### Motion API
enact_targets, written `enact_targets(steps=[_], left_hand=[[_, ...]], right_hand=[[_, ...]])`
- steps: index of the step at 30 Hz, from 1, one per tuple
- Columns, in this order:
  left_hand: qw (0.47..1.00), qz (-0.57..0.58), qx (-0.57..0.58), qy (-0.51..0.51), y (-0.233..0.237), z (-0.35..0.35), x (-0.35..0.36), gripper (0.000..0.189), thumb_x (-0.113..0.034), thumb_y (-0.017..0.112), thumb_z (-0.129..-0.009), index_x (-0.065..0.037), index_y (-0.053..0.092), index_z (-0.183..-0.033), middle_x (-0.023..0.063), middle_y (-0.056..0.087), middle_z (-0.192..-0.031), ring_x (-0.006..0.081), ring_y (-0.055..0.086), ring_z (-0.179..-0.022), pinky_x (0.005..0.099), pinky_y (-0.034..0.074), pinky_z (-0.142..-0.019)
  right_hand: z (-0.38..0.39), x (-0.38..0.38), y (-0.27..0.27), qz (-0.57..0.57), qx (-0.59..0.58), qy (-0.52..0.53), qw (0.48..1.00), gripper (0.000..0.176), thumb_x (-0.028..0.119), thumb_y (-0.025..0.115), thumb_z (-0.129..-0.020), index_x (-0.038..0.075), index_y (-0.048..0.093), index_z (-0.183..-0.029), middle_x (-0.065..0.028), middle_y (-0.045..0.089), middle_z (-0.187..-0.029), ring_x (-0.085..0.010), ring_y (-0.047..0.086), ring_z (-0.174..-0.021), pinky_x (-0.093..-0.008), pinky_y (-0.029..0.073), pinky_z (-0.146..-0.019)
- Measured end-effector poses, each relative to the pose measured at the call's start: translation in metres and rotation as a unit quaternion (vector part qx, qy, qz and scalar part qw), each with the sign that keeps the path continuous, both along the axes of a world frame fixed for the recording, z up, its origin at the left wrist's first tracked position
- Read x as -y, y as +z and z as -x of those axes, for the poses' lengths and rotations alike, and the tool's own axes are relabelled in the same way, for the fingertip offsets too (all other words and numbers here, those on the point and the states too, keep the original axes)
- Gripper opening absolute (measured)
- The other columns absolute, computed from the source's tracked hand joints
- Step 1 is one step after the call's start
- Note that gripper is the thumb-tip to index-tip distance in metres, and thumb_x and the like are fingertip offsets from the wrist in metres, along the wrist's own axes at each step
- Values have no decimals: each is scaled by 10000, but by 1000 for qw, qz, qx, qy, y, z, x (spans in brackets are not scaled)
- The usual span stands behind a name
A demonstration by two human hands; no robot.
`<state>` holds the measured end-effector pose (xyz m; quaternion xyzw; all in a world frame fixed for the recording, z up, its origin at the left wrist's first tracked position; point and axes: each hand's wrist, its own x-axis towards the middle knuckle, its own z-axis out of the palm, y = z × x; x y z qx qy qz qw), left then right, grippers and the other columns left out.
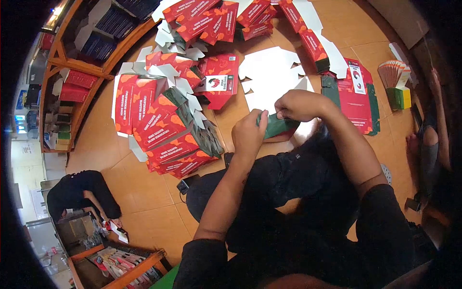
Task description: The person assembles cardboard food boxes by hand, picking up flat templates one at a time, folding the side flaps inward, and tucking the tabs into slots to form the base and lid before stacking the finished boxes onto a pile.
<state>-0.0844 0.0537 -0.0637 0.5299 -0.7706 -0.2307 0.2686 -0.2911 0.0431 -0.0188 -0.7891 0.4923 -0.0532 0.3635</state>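
The person sits on the orange tile floor (144,192). Both hands hold a small dark green and red cardboard box (280,127), just above the middle of the view. The left hand (248,134) is at 9 o'clock of the box, with its fingers pinched shut on the box's edge. The right hand (301,105) is at 1 o'clock of the box, with its fingers closed tight on the top flap. At 12 o'clock of the box lies a flat white cardboard sheet (269,72). At 9 o'clock is a big leaning pile of red and orange folded boxes (163,130). At 3 o'clock lies a flat red and green carton (356,96). Far off at 8 o'clock, another person in black clothes (79,192) bends low.
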Motion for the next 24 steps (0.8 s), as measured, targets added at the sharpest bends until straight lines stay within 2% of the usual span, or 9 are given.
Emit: enact_targets(steps=[2, 3, 5, 8, 9, 11, 15, 18, 24], left_hand=[[998, 32, -20, -45, 3, -1, 0, 208, -269, 659, -902, -65, 703, -906, 177, 663, -729, 338, 663, -648, 402, 498, -600], [998, 32, -19, -44, 3, -1, -1, 208, -269, 659, -902, -65, 703, -906, 177, 663, -729, 338, 663, -648, 402, 498, -600], [994, 35, -10, -103, 2, 1, -2, 225, -299, 611, -933, -93, 691, -889, 164, 669, -742, 356, 660, -681, 431, 509, -611], [993, 20, -18, -117, 1, 2, -4, 228, -294, 615, -932, -79, 684, -896, 175, 663, -738, 356, 662, -692, 423, 504, -612], [993, 20, -18, -117, 0, 1, -3, 228, -294, 615, -932, -79, 684, -896, 175, 663, -738, 356, 662, -692, 423, 504, -612], [994, -42, -73, -68, -5, -1, 3, 183, -229, 640, -926, -54, 688, -907, 154, 656, -713, 280, 667, -651, 362, 484, -597], [985, -117, -121, -38, -3, -1, 7, 202, -224, 640, -933, -31, 663, -879, 137, 613, -657, 233, 610, -578, 344, 453, -568], [991, -67, -109, -28, -8, 1, 3, 218, -225, 645, -936, -22, 636, -857, 121, 568, -620, 209, 541, -531, 334, 426, -547], [995, 37, -35, -88, -4, 1, -3, 208, -242, 648, -931, -41, 641, -878, 180, 630, -701, 244, 679, -648, 378, 483, -593]], right_hand=[[-3, -1, 7, -1, -11, 4, 1000, 210, 228, 617, -885, 25, 672, -893, -193, 671, -843, -381, 644, -846, -461, 476, -765], [-4, -2, 9, -2, -22, 5, 1000, 201, 222, 626, -879, 30, 684, -897, -192, 681, -857, -382, 646, -851, -463, 479, -765], [-2, -2, -1, 12, -23, 14, 1000, 205, 233, 619, -888, 34, 670, -890, -190, 667, -834, -380, 638, -834, -461, 472, -754], [0, -2, -3, 21, -17, 27, 999, 206, 242, 615, -897, 40, 652, -881, -186, 650, -804, -375, 628, -809, -459, 460, -735], [1, -1, -3, 17, -9, 34, 999, 202, 241, 617, -898, 42, 648, -879, -184, 645, -797, -372, 627, -801, -460, 456, -726], [5, 2, -3, 14, -4, 29, 999, 202, 239, 626, -893, 40, 653, -876, -181, 652, -798, -372, 628, -796, -457, 458, -724], [8, 2, 4, -11, 8, 14, 1000, 206, 240, 634, -892, 36, 643, -869, -174, 653, -792, -370, 620, -776, -452, 453, -712], [6, 2, 6, -9, -3, 22, 1000, 201, 236, 634, -892, 36, 641, -879, -174, 656, -800, -366, 621, -782, -451, 454, -715], [1, 0, 6, 14, -6, 31, 999, 216, 262, 639, -893, 47, 660, -899, -174, 669, -825, -368, 637, -826, -469, 464, -746]])
